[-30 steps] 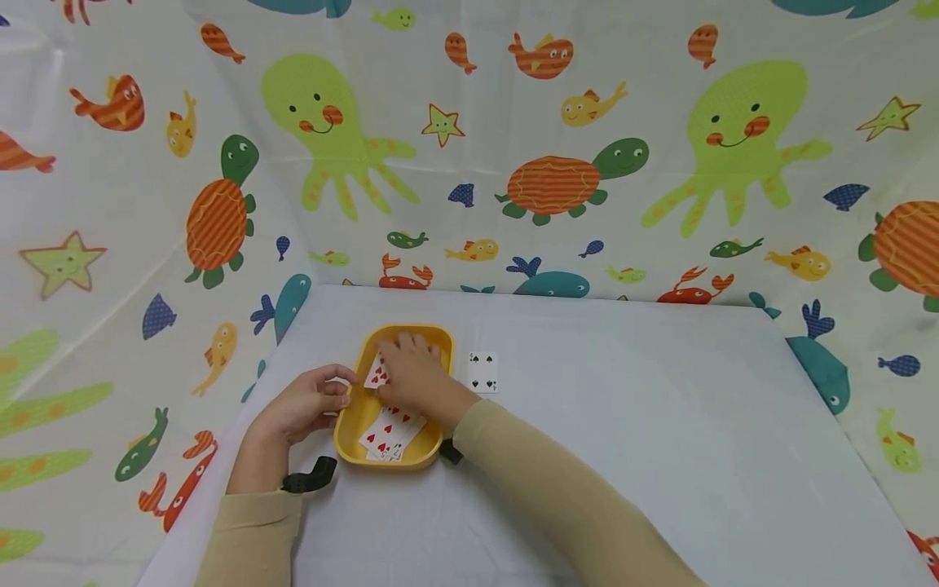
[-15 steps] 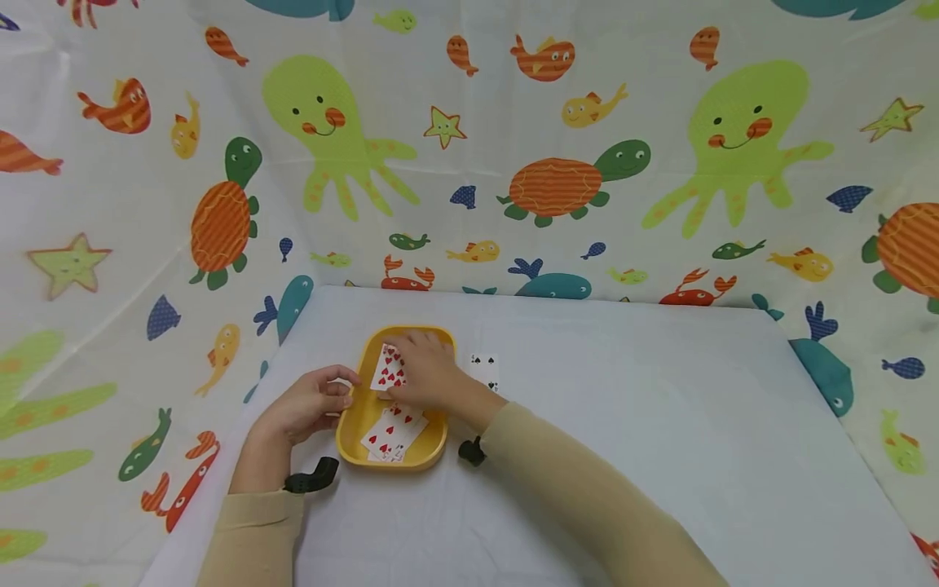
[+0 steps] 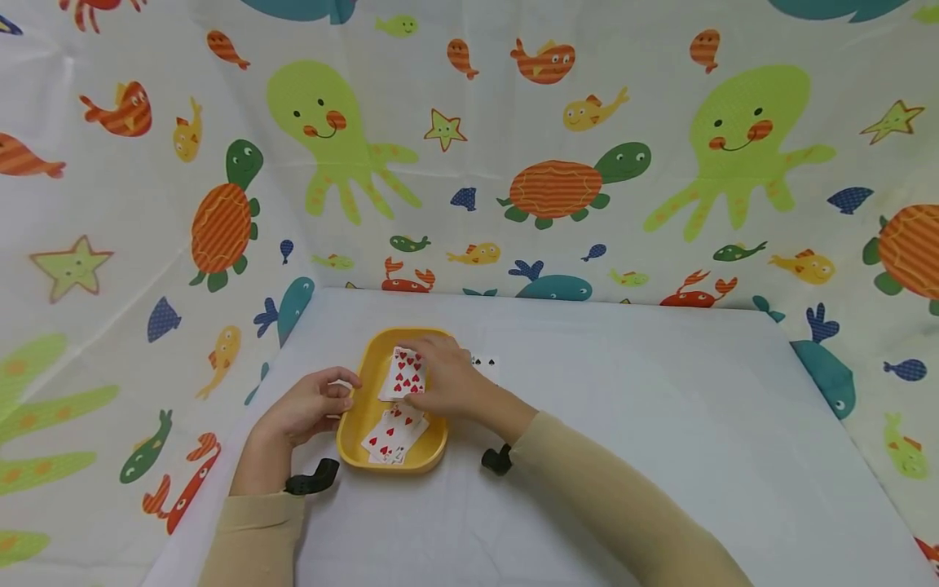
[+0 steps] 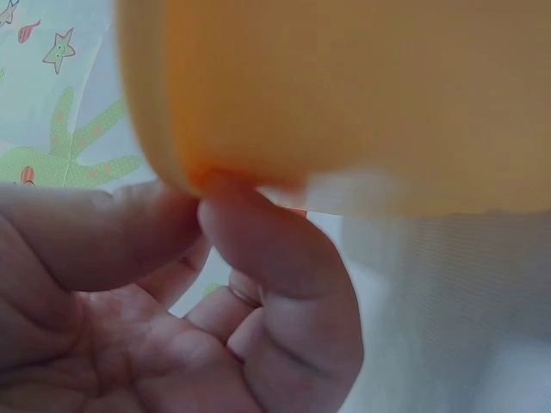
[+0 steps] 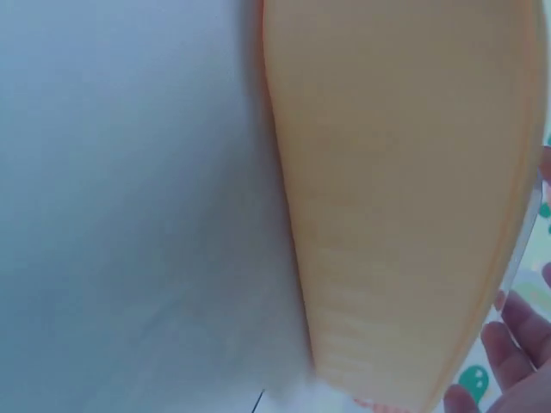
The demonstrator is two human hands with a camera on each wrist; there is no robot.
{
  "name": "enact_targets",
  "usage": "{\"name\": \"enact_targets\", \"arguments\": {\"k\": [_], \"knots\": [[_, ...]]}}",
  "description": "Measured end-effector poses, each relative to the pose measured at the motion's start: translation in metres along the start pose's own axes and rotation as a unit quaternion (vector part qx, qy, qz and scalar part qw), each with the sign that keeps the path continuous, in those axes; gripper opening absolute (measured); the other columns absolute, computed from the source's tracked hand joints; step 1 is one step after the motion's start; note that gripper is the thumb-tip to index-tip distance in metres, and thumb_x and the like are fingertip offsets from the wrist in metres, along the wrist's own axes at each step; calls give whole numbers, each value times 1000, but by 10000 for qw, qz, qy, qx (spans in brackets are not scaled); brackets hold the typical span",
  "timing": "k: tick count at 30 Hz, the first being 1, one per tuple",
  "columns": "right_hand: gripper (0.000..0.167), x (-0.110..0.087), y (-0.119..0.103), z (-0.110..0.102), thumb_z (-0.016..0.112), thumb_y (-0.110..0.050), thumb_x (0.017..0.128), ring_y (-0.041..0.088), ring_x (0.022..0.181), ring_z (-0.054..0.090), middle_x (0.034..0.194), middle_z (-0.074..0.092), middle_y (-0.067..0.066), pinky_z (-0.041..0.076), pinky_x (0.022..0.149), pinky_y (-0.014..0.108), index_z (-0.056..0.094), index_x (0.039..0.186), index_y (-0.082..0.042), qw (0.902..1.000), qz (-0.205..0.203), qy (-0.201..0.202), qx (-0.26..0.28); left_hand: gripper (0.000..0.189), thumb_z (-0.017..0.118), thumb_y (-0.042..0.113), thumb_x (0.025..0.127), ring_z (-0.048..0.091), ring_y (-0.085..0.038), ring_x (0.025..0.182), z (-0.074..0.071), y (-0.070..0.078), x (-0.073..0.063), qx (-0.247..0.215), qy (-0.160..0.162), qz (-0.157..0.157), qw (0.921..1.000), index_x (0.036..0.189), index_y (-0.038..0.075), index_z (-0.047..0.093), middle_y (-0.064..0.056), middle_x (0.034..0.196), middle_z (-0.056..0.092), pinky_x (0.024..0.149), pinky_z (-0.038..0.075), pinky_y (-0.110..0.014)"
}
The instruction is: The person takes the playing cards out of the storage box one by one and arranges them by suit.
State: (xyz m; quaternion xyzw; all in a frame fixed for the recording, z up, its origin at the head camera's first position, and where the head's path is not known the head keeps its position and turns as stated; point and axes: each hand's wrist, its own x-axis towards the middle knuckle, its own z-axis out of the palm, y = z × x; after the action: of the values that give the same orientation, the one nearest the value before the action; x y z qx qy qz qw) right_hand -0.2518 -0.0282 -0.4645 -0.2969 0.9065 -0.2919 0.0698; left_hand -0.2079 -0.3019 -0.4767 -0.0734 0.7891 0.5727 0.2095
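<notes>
My left hand (image 3: 311,403) pinches the left rim of a yellow tray (image 3: 354,436) between thumb and forefinger; the left wrist view shows the fingertips on the tray's edge (image 4: 151,95). Over the tray's far half, my right hand (image 3: 451,381) holds a hearts playing card (image 3: 406,372) by its right side, face up, with its thumb near the lower corner. More playing cards (image 3: 394,436) lie overlapping in the tray's near end, hearts showing. In the right wrist view the tray's outer wall (image 5: 396,189) hides most of the right hand, with some fingers (image 5: 508,353) showing beyond it.
A spades card (image 3: 485,365) lies on the white table (image 3: 623,424) just right of the tray, partly covered by my right hand. A cloth printed with sea animals (image 3: 557,122) hangs behind and at the sides. Black wrist cameras (image 3: 314,479) sit on both wrists.
My right hand has moved to the right within the tray, bringing the hearts card with it and showing more of its face. It now overlaps the spades card. The left hand stays on the rim.
</notes>
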Motion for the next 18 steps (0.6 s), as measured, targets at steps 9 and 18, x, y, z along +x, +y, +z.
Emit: {"name": "enact_targets", "arguments": {"k": [9,18], "knots": [[84,-20,15,-14,89,-33,87,25,150,41,161,52,-3,38,124,59,47,160,-29,9988,65,178,447,38,68,9,103,63,-22,85,1,2,-1,30,2,-13,10000,138,2,57,-8,97,64,76,62,-27],[83,-37,35,-22,89,-33,87,26,152,41,163,50,-2,36,126,62,49,159,-28,9965,175,359,739,38,69,10,103,63,-22,86,1,2,-1,4,-28,-14,10000,138,2,56,-8,97,65,76,62,-27]]}}
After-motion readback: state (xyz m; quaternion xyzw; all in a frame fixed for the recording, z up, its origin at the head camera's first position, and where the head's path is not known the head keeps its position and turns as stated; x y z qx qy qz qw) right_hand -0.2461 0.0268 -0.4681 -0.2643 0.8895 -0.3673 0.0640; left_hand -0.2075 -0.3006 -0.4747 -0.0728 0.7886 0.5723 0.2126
